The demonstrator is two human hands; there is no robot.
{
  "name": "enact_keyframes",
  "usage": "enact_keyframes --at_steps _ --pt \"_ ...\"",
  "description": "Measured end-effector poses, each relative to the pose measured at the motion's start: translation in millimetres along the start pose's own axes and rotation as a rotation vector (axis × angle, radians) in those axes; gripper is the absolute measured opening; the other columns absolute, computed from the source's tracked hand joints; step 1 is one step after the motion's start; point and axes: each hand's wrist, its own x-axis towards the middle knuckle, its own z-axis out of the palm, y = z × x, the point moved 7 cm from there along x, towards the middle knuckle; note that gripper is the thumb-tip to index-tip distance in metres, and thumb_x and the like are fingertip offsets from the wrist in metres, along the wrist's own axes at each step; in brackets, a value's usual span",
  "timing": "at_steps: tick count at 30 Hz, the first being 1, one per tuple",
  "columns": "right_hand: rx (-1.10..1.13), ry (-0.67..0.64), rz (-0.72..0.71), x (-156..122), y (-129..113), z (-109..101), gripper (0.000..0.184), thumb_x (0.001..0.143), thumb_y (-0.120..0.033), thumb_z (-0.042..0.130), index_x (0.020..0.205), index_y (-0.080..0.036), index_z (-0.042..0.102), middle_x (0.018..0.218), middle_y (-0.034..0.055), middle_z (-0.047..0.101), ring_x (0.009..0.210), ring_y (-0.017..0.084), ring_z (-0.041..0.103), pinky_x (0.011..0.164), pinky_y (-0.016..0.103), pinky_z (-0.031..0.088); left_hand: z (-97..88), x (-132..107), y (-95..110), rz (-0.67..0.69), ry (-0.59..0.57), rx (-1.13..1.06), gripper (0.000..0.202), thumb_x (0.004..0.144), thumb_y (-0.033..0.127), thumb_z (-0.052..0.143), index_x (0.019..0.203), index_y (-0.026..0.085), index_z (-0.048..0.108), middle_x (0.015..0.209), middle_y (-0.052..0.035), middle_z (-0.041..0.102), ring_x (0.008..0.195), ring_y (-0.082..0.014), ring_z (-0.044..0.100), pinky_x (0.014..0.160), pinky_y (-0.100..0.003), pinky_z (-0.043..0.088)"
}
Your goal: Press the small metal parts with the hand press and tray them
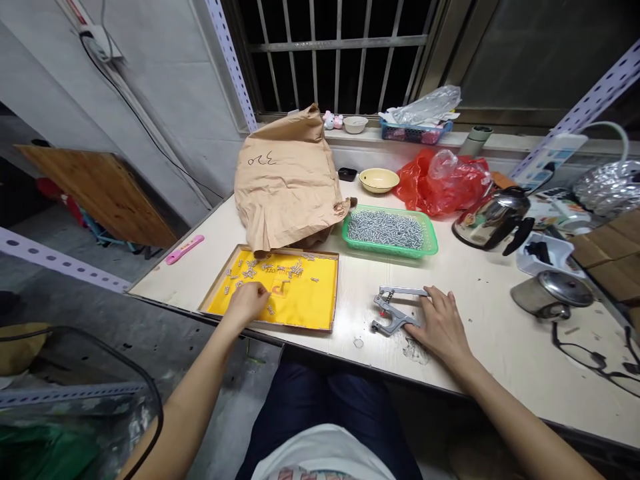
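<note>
Over the front left part of a shallow yellow-lined tray (310,308), my left hand (246,303) has its fingers bent together in a pinch. Whatever is between the fingertips is too small to make out. Several small metal parts (249,270) lie scattered in the tray, mostly toward its back and left. My right hand (443,325) grips the handles of grey metal hand pliers (395,313) resting on the table, their jaw end pointing left. A small spring and a red bit show near the pliers' pivot.
A green basket (431,248) full of small metal pieces stands behind the pliers. A large brown paper bag (290,180) overlaps the tray's back edge. A pink-handled tool (185,249) lies at left; a kettle (493,220), metal pot (537,297) and glasses (583,357) at right.
</note>
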Motion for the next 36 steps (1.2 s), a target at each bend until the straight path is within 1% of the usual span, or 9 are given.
enact_keyframes --at_steps 5,9,11,13,15,17,20,23,36 --pt "-0.012 0.006 -0.003 -3 0 0 0.056 0.067 -0.05 0.055 0.103 -0.007 0.054 0.121 0.0199 0.047 0.12 0.033 0.036 0.106 0.052 0.019 26.5 27 15 0.203 -0.084 0.227 0.012 0.069 0.013 0.05 0.068 0.016 0.061 0.077 -0.01 0.063 0.077 -0.0232 0.056 0.068 -0.032 0.039" --pt "-0.003 0.001 0.007 -5 0 -1 0.056 0.066 -0.048 0.056 0.104 -0.008 0.053 0.122 0.0195 0.047 0.12 0.033 0.036 0.105 0.052 0.021 35.0 37 21 0.206 -0.109 0.222 0.01 0.059 0.009 0.052 0.053 0.016 0.057 0.065 -0.0098 0.061 0.07 -0.0224 0.055 0.063 -0.03 0.038" --pt "0.012 -0.001 0.007 -3 -1 -3 0.056 0.066 -0.049 0.056 0.104 -0.008 0.053 0.122 0.0193 0.047 0.12 0.033 0.037 0.104 0.053 0.022 34.3 29 29 0.145 -0.076 0.049 0.009 0.058 0.011 0.055 0.051 0.017 0.055 0.06 -0.0073 0.059 0.066 -0.0202 0.055 0.061 -0.028 0.038" --pt "0.037 0.012 -0.004 1 -4 -7 0.056 0.066 -0.05 0.056 0.103 -0.009 0.054 0.122 0.0193 0.047 0.12 0.033 0.037 0.104 0.053 0.024 44.4 12 43 0.05 -0.115 -0.291 0.005 0.059 0.017 0.058 0.053 0.016 0.058 0.058 -0.0051 0.059 0.06 -0.017 0.054 0.057 -0.026 0.038" --pt "0.059 0.043 -0.026 7 -9 -13 0.056 0.066 -0.049 0.056 0.105 -0.009 0.053 0.124 0.0193 0.047 0.12 0.032 0.038 0.105 0.053 0.023 71.5 -15 67 -0.061 -0.272 -0.698 0.011 0.059 0.026 0.062 0.059 0.015 0.062 0.059 -0.0043 0.061 0.054 -0.0134 0.052 0.052 -0.024 0.038" --pt "0.081 0.073 -0.056 13 -14 -19 0.057 0.067 -0.048 0.056 0.107 -0.008 0.053 0.123 0.0188 0.048 0.12 0.03 0.038 0.106 0.05 0.023 103.3 -45 95 -0.144 -0.414 -0.941 0.015 0.057 0.028 0.065 0.06 0.013 0.063 0.056 -0.0034 0.06 0.048 -0.0099 0.049 0.05 -0.022 0.037" --pt "0.115 0.104 -0.085 17 -19 -25 0.056 0.068 -0.048 0.056 0.107 -0.008 0.053 0.121 0.0186 0.05 0.12 0.029 0.039 0.106 0.049 0.025 139.4 -73 123 -0.198 -0.421 -1.071 0.015 0.055 0.027 0.067 0.057 0.013 0.063 0.055 -0.0024 0.06 0.049 -0.0088 0.048 0.05 -0.021 0.037" --pt "0.131 0.104 -0.097 16 -19 -27 0.058 0.067 -0.049 0.056 0.107 -0.008 0.053 0.122 0.0195 0.049 0.122 0.03 0.038 0.106 0.049 0.024 161.4 -82 129 -0.228 -0.383 -1.08 0.015 0.057 0.027 0.067 0.058 0.012 0.064 0.06 -0.0045 0.063 0.054 -0.0108 0.052 0.054 -0.022 0.039" --pt "0.077 0.031 -0.005 17 -13 -25 0.086 0.062 -0.072 0.046 0.115 -0.005 0.045 0.138 0.0238 0.03 0.132 0.035 0.015 0.107 0.056 0.009 173.2 -87 132 -0.291 -0.413 -1.105 0.018 0.058 0.029 0.068 0.061 0.011 0.067 0.06 -0.0051 0.064 0.053 -0.01 0.052 0.053 -0.021 0.037"
